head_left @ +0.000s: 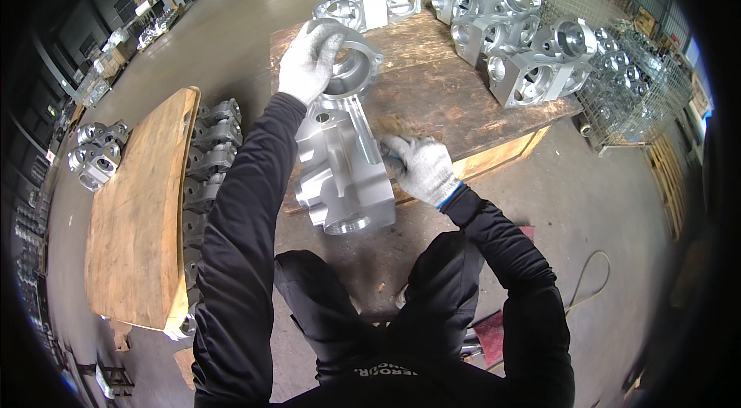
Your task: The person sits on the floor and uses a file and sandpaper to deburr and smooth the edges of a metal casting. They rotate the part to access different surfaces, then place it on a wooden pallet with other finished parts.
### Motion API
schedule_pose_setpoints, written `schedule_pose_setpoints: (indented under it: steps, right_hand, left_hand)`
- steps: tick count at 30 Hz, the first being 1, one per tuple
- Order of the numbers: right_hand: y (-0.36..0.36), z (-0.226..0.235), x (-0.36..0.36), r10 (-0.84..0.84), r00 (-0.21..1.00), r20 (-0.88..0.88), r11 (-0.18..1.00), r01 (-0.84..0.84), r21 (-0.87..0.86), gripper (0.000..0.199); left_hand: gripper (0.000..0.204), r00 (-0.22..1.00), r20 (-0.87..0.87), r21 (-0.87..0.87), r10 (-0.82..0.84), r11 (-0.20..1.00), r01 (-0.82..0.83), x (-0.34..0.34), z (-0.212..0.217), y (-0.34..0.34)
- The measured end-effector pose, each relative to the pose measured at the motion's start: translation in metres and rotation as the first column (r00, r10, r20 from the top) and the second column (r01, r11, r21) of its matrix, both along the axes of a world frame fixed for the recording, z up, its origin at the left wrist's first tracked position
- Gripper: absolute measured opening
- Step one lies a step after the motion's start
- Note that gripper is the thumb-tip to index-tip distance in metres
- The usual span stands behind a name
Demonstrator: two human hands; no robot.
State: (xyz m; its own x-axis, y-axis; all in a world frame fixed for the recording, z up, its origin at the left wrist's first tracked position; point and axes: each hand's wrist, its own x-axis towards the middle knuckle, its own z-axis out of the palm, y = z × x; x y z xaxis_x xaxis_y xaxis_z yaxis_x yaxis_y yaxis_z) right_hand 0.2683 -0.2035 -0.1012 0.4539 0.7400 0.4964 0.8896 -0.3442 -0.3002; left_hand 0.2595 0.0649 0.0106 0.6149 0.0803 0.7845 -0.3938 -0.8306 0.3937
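The gloved left hand [309, 60] is clamped on the round flange at the top of a long cast-aluminium housing [340, 169], which leans over the near edge of the wooden counter [432, 99]. The gloved right hand [421, 169] is pressed closed against the housing's right side. More machined housings [525, 45] crowd the counter's far end.

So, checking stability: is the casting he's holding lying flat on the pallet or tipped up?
Tipped up: the metal casting leans over the wooden pallet's front edge, left hand gripping its round flange, right hand on its side.
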Motion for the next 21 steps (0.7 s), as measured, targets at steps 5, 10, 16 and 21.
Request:
schedule_pose_setpoints:
  steps: [5, 10, 16, 21]
  right_hand:
    - [-0.033, -0.004, -0.029, 0.025, 0.998, 0.055, 1.000, -0.025, -0.017, 0.038]
    - [-0.058, -0.015, -0.049, 0.069, 0.986, 0.150, 0.993, -0.082, 0.085, 0.034]
    - [-0.067, -0.026, -0.057, 0.021, 0.976, 0.215, 0.999, -0.029, 0.037, 0.027]
    - [-0.052, -0.031, -0.043, 0.022, 0.963, 0.270, 1.000, -0.019, -0.015, 0.028]
  left_hand:
    - [0.022, 1.000, 0.001, -0.048, -0.002, 0.999, 0.002, 0.002, 0.002, -0.001]
    - [0.039, 0.942, 0.211, 0.247, 0.261, 0.918, -0.310, -0.021, 0.004, -0.020]
    - [0.043, 0.997, 0.059, 0.407, 0.053, 0.911, -0.072, -0.070, -0.039, -0.066]
    - [0.033, 0.957, -0.285, 0.449, -0.058, 0.874, 0.186, -0.074, -0.058, -0.093]
